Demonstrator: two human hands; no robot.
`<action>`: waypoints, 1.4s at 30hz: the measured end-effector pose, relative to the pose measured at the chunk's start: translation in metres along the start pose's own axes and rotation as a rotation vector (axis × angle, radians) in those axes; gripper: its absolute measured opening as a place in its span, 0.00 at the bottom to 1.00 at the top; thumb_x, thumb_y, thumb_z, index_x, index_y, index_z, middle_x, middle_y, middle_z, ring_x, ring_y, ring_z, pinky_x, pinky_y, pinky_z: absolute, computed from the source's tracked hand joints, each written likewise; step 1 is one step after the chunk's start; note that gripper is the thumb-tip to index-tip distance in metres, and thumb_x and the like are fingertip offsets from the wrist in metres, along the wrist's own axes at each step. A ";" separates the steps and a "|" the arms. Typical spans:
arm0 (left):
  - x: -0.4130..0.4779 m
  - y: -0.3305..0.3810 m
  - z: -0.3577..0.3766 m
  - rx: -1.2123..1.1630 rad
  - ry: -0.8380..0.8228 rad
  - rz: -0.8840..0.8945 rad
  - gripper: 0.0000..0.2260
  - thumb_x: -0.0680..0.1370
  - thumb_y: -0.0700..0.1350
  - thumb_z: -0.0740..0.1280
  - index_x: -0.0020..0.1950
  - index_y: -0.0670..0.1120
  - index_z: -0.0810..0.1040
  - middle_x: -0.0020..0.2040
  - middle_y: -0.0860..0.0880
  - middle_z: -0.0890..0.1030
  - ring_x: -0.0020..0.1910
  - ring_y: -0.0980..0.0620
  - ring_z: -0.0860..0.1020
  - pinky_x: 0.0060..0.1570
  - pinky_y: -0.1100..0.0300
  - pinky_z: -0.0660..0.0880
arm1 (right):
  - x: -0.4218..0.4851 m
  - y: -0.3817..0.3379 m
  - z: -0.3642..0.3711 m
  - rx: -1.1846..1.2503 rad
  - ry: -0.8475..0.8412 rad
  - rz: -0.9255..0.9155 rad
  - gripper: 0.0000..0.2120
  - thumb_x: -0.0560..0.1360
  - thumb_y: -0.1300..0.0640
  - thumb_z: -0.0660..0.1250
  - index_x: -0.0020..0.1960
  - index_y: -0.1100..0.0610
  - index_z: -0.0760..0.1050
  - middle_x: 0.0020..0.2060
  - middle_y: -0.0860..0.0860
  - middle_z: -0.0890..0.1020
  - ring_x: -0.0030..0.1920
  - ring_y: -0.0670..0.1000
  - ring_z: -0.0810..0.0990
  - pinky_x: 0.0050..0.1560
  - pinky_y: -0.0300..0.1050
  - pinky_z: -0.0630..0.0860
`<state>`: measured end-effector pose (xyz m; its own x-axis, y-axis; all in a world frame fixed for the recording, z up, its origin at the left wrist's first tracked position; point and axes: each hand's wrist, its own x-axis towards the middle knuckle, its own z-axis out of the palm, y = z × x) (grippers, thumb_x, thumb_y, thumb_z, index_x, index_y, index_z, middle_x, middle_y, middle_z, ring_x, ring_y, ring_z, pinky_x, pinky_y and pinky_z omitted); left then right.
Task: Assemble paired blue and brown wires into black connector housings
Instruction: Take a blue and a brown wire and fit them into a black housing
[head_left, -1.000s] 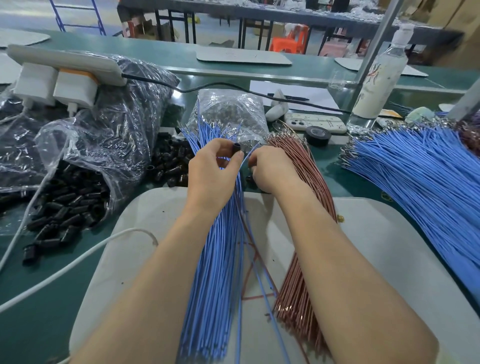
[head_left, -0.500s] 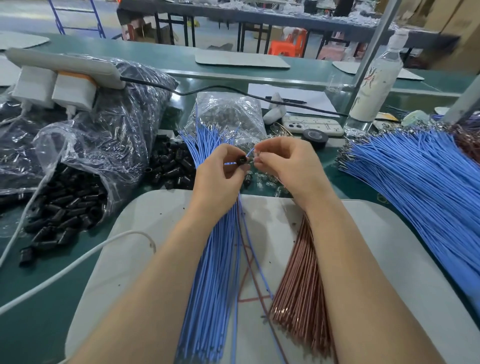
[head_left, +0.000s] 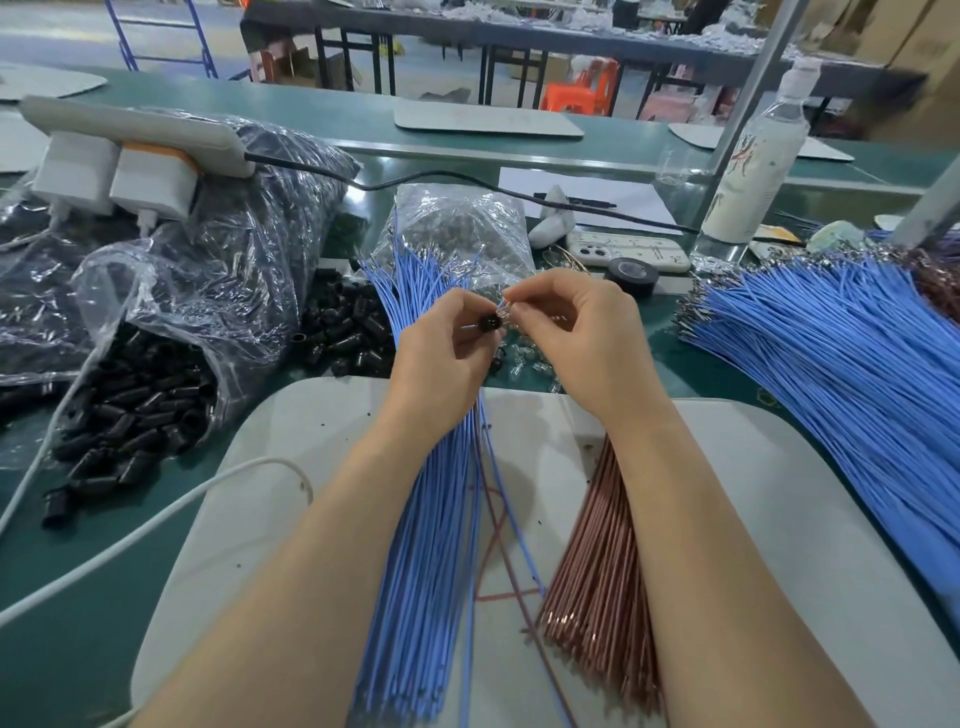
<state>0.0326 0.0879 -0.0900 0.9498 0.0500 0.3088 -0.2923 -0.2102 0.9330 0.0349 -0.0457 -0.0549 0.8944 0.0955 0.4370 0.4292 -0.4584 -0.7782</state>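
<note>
My left hand pinches a small black connector housing between thumb and fingertips above the white mat. My right hand pinches the terminal ends of wires right at the housing's opening. A loose blue wire and a brown wire trail from the hands down across the mat. A bundle of blue wires lies under my left forearm. A bundle of brown wires lies beside my right forearm.
Black housings spill from a clear plastic bag at the left, more lie behind the mat. A large fan of blue wires covers the right. A phone, tape roll, bottle and a power strip stand behind. A white cable crosses the mat's left corner.
My right hand left the brown bundle and rose to meet the left hand. Both hands now hold the housing and wire ends together, slightly higher than before.
</note>
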 end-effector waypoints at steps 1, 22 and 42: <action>0.000 0.000 0.000 0.007 0.003 -0.002 0.09 0.76 0.33 0.66 0.46 0.48 0.75 0.43 0.50 0.82 0.45 0.57 0.81 0.50 0.65 0.76 | 0.000 -0.001 0.000 -0.004 0.004 -0.013 0.07 0.74 0.65 0.68 0.47 0.56 0.81 0.38 0.43 0.82 0.40 0.39 0.81 0.46 0.30 0.75; -0.004 0.007 -0.001 0.386 0.033 0.209 0.10 0.76 0.39 0.68 0.56 0.46 0.80 0.43 0.54 0.81 0.41 0.53 0.79 0.47 0.60 0.75 | 0.000 -0.001 -0.005 -0.181 0.006 -0.074 0.07 0.72 0.63 0.69 0.45 0.53 0.83 0.37 0.46 0.84 0.39 0.43 0.82 0.47 0.41 0.78; -0.004 0.009 -0.003 0.417 -0.023 0.219 0.04 0.78 0.42 0.67 0.48 0.42 0.80 0.38 0.46 0.79 0.40 0.47 0.74 0.43 0.54 0.72 | 0.002 0.011 0.002 0.248 -0.034 0.150 0.08 0.74 0.67 0.68 0.43 0.55 0.80 0.37 0.50 0.84 0.41 0.46 0.83 0.49 0.43 0.81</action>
<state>0.0258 0.0888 -0.0819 0.8742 -0.0599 0.4819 -0.4211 -0.5877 0.6908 0.0415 -0.0488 -0.0632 0.9520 0.0741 0.2969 0.3060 -0.2399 -0.9213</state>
